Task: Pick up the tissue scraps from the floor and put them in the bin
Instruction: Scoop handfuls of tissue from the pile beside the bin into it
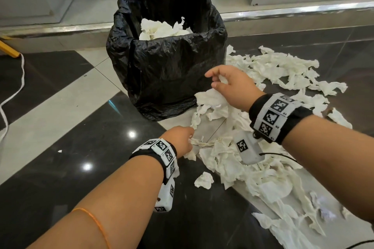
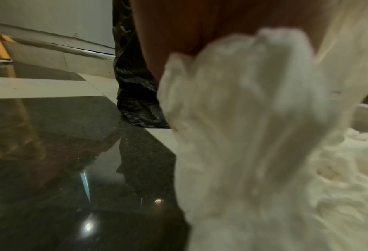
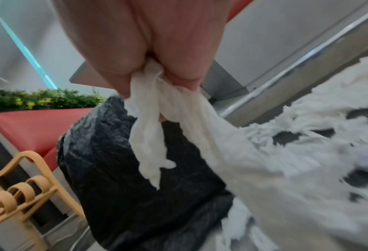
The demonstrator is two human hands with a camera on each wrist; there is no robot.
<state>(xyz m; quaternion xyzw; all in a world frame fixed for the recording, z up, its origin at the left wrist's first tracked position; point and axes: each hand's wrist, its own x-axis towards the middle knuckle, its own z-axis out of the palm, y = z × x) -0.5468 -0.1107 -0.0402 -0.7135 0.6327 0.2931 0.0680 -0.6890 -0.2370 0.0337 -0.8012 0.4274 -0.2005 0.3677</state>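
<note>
A tissue strip (image 1: 210, 98) is pinched by the right hand (image 1: 232, 87) beside the bin (image 1: 168, 70), while floor scraps (image 1: 200, 143) are gripped by the left hand (image 1: 179, 139).

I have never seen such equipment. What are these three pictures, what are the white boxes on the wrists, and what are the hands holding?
No machine: a person works with bare hands. The marked wrist bands carry cameras. The wide picture comes from a head camera; the other two look along each hand. White tissue scraps lie on the floor beside a bin lined in black, already holding some tissue. The right hand pinches a tissue strip; the left hand grips a bunch at the pile's edge.
</note>
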